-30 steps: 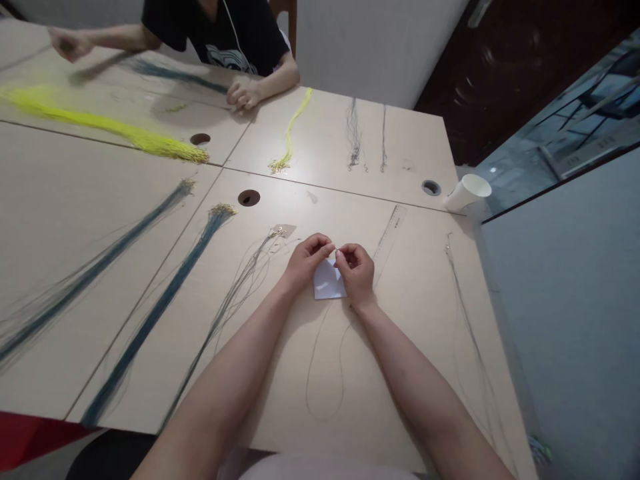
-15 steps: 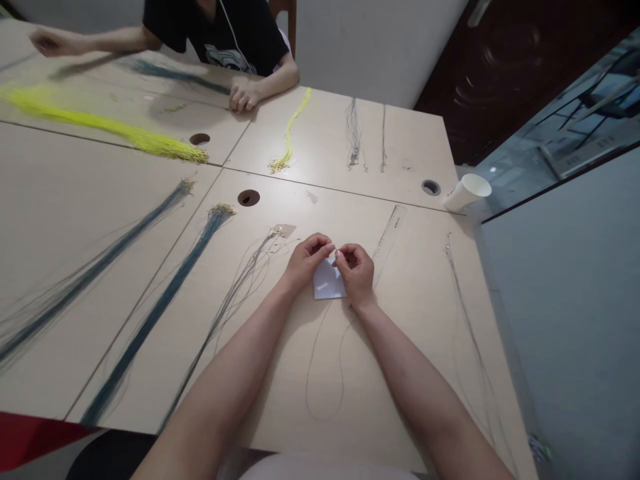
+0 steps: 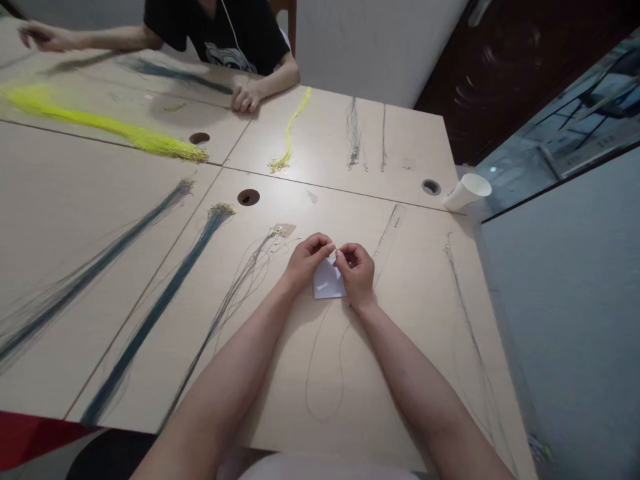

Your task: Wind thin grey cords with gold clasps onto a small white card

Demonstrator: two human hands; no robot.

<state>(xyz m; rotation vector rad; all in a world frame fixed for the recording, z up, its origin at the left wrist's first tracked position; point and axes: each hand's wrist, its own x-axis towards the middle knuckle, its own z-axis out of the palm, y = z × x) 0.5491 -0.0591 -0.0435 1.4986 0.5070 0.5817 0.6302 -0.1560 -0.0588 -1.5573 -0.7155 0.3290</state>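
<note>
My left hand [image 3: 311, 259] and my right hand [image 3: 354, 268] meet with fingertips almost touching, both closed in a pinch. Between them is a tiny piece of thin line; whether a small hook is with it I cannot make out. A white card [image 3: 329, 283] lies beneath the fingers, partly covered by my right hand. From the card's lower edge a loop of thin line [image 3: 307, 380] trails over the table towards me. Left of my hands lies a bundle of grey lines [image 3: 235, 290] with small gold hooks [image 3: 277, 231] at its far end.
Two dark teal line bundles [image 3: 165, 300] lie farther left. A clear ruler [image 3: 390, 233] is beyond my right hand, more lines [image 3: 465, 313] to the right. A paper cup [image 3: 467, 191] stands at the table edge. Opposite, a person [image 3: 220, 40] sits near yellow lines [image 3: 120, 130].
The other person's hand at the far left has shifted slightly outward and up. My own hands stay almost still, in the same pinch.
</note>
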